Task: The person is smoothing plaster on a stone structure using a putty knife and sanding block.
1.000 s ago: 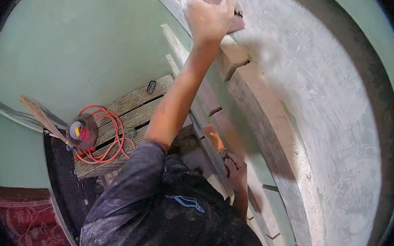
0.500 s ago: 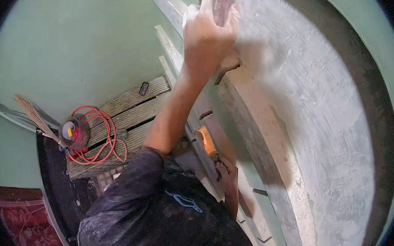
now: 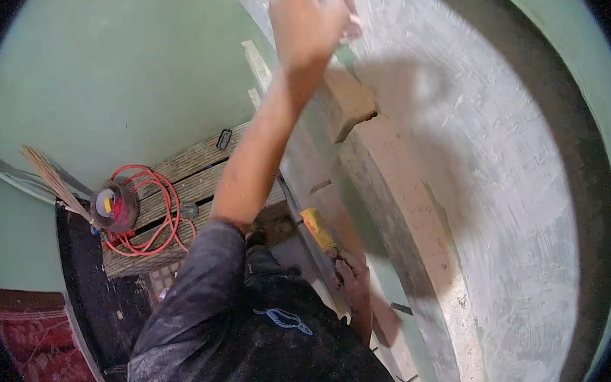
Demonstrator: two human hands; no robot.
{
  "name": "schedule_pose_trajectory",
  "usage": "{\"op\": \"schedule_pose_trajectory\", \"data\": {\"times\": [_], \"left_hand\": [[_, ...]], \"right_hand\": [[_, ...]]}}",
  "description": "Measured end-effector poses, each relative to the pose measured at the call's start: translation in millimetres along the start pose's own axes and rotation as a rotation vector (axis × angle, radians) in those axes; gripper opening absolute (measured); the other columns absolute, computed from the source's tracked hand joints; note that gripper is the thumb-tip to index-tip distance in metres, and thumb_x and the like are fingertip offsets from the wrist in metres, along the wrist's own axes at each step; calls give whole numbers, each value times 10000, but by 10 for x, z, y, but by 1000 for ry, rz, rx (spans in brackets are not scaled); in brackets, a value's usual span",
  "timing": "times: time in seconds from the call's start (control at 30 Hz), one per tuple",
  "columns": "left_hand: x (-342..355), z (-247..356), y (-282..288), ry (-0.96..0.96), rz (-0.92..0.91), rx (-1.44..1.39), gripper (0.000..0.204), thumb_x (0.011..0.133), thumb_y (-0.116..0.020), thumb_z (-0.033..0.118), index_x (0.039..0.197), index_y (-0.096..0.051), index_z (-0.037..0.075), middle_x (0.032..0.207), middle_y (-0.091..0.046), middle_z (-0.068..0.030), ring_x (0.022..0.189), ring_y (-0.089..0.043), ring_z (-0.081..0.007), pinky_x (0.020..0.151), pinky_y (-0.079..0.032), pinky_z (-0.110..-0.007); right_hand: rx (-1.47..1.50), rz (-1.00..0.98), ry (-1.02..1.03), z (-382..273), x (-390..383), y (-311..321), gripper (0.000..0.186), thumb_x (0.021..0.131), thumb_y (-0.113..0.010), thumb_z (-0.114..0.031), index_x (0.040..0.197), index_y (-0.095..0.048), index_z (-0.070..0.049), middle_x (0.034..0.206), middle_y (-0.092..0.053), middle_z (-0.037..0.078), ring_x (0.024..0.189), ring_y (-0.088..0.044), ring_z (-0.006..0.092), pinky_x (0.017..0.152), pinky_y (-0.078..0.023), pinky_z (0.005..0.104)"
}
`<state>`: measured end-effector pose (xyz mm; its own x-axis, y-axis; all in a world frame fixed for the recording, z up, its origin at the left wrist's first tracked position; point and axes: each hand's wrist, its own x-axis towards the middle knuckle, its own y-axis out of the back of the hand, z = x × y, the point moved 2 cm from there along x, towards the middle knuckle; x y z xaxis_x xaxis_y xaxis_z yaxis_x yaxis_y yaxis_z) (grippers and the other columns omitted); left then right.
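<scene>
High in the head view, my left hand (image 3: 307,26), dusty and blurred, grips a pinkish-brown block (image 3: 345,5) against the white plastered surface (image 3: 507,197). What exactly the block is I cannot make out. Lower down, my right hand (image 3: 349,274) is closed round the handle of a yellow-orange tool (image 3: 315,226), held over pale, stepped strips. Between my hands runs a beige ledge (image 3: 413,233) with a dark broken gap across it.
At left, a slatted wooden platform (image 3: 225,176) carries a bucket (image 3: 116,213), a looped red cord (image 3: 169,194) and a small black object (image 3: 224,138). A bundle of thin sticks (image 3: 53,175) leans by green walls (image 3: 88,79). A dark red panel (image 3: 37,341) lies at lower left.
My left hand and block have shifted up and left, swinging round and now blurred. My right hand with the yellow-orange tool sits somewhat lower and further left than a second ago.
</scene>
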<state>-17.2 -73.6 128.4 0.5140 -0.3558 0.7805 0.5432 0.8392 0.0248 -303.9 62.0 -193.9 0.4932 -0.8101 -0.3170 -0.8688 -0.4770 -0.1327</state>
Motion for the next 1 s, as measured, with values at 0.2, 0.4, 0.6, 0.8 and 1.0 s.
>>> {"op": "schedule_pose_trajectory", "data": {"times": [0.2, 0.4, 0.6, 0.8, 1.0], "left_hand": [[-418, -342, -94, -563, 483, 381, 159, 964, -617, 135, 971, -677, -12, 771, -669, -221, 690, -696, -392, 641, -547, -444], [102, -172, -146, 167, 84, -270, 188, 966, -617, 121, 1016, -686, -47, 648, -659, -196, 602, -683, -361, 604, -531, -458], [-304, -353, -133, -111, 209, 156, 253, 980, -642, 184, 936, -678, -62, 717, -662, -176, 694, -634, -165, 687, -516, -368], [105, -305, -91, 131, 74, -73, 291, 966, -660, 221, 991, -686, -67, 781, -689, -197, 739, -663, -191, 698, -516, -394], [393, -507, 68, -42, 103, -39, 255, 940, -638, 190, 1003, -694, -50, 803, -720, -240, 687, -727, -268, 653, -543, -377]], "right_hand": [[-29, 46, 5, -167, -31, -90, 301, 1027, -614, -168, 1242, -678, 32, 798, -605, -18, 607, -504, 66, 544, -402, 238], [-2, 24, 26, 10, -16, -16, 140, 1024, -591, -99, 1098, -660, -2, 656, -531, 16, 535, -486, 105, 478, -400, 263], [-404, 137, 229, 576, 94, 182, 270, 1031, -609, -156, 1228, -689, 9, 774, -589, -41, 607, -497, 61, 557, -407, 223], [-267, -21, 166, 40, 25, 23, 267, 1029, -610, -130, 1237, -692, 14, 845, -641, -30, 651, -518, 42, 585, -413, 210], [-469, 95, 245, -509, -221, -289, 298, 1013, -614, -149, 1243, -689, 25, 967, -713, 28, 701, -550, 46, 634, -431, 211]]}}
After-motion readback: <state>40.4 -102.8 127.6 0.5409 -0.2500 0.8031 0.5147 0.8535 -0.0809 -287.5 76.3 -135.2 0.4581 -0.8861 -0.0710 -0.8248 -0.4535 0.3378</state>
